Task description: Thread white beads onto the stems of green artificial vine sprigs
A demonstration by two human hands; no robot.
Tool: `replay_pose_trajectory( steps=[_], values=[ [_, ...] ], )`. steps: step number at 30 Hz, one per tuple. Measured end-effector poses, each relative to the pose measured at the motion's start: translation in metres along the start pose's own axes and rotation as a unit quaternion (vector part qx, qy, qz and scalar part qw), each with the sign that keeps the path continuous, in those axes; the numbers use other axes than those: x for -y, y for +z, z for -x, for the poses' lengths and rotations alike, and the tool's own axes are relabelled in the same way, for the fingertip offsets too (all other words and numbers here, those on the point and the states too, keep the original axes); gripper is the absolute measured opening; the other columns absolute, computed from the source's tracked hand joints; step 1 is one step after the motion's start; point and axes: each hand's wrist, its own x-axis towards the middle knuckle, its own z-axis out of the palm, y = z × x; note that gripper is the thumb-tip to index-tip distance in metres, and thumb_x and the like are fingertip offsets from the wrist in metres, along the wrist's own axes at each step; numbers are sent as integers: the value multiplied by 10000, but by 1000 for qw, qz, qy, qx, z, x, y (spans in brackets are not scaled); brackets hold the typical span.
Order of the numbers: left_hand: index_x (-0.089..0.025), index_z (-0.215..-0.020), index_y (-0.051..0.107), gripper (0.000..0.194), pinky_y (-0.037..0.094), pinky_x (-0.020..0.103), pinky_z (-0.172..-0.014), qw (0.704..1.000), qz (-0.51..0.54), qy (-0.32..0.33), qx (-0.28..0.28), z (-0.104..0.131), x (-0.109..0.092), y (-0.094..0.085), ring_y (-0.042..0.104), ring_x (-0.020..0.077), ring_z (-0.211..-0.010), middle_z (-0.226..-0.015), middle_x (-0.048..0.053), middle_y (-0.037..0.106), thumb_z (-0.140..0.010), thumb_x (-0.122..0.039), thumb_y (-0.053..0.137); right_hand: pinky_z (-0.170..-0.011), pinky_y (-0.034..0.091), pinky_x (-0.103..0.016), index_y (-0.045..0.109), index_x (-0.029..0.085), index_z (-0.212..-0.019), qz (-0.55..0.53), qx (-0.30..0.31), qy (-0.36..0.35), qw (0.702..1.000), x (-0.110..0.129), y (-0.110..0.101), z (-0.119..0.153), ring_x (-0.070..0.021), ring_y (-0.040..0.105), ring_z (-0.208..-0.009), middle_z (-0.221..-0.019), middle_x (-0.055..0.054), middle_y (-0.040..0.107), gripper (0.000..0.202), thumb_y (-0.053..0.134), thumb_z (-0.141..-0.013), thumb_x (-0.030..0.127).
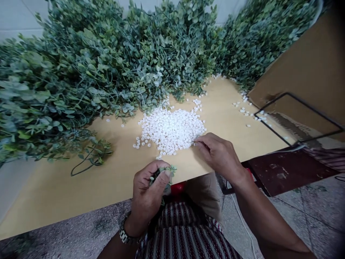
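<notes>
Head view, read left to right with the heap of white beads (172,131) as the landmark: left of and behind the heap, a bank of leafy green sprigs (88,75) covers the back of the counter (67,187), and one loose sprig (91,158) trails onto bare wood well left of the heap. Below the heap, past the near edge of the counter, the left hand (147,192) has its grip closed around one small leafy sprig (165,172), thumb pressed over the leaves; a watch (125,233) sits on that wrist. Just right of the heap, the right hand (218,154) touches its edge, fingertips (198,144) pinched narrow; whether a bead is between them I cannot tell. Farther right of the heap lie scattered stray beads (246,109), then a black wire frame (299,118) against brown cardboard (309,68). As for risk, I judge that a sweep of the right hand could push beads off the near edge onto the floor, and the small sprig could slip, being held over the lap and not over the counter. Counts: two hands, one held sprig, one heap, one wire frame; beads and sprigs are too many to count.
</notes>
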Motion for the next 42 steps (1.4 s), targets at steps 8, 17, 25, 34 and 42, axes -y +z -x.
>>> replay_pose_trajectory(
  steps=[8, 17, 25, 34, 42],
  values=[
    [-196, -766, 663, 77, 354, 181, -523, 999, 29, 30, 12, -1, 4, 1, 457, 76, -584, -680, -20, 579, -818, -238, 625, -575, 433, -276, 644, 135, -789, 58, -17, -6, 998, 4, 8, 5, -182, 614, -677, -763, -67, 646, 176, 491, -864, 175],
    [-169, -739, 673, 75, 392, 225, -577, 998, 11, 43, 44, 0, -5, 8, 488, 105, -602, -655, -1, 573, -793, -192, 626, -600, 421, -243, 649, 203, -779, -523, 33, 68, 849, 35, -9, 20, -109, 525, -645, -686, 16, 582, 44, 638, -818, 221],
    [-147, -682, 658, 117, 419, 227, -549, 993, -44, 48, 101, -1, -8, 10, 515, 112, -559, -605, 10, 603, -784, -175, 609, -592, 402, -258, 700, 199, -746, -666, 110, 123, 727, 39, 6, 26, -106, 511, -627, -670, 5, 587, 56, 696, -776, 247],
    [-129, -682, 663, 110, 412, 224, -532, 989, -78, 58, 113, -3, -7, 11, 508, 106, -537, -581, 13, 617, -769, -139, 596, -557, 394, -238, 717, 212, -737, -703, 123, 119, 690, 36, 10, 29, -87, 509, -594, -661, 13, 585, 35, 711, -764, 235],
    [-138, -673, 660, 110, 416, 205, -529, 988, -67, 75, 118, -4, -8, 12, 506, 91, -532, -591, 3, 627, -753, -99, 597, -556, 411, -244, 711, 208, -746, -694, 122, 121, 700, 36, 12, 30, -96, 532, -599, -660, 8, 597, 43, 710, -765, 247]
  ],
)
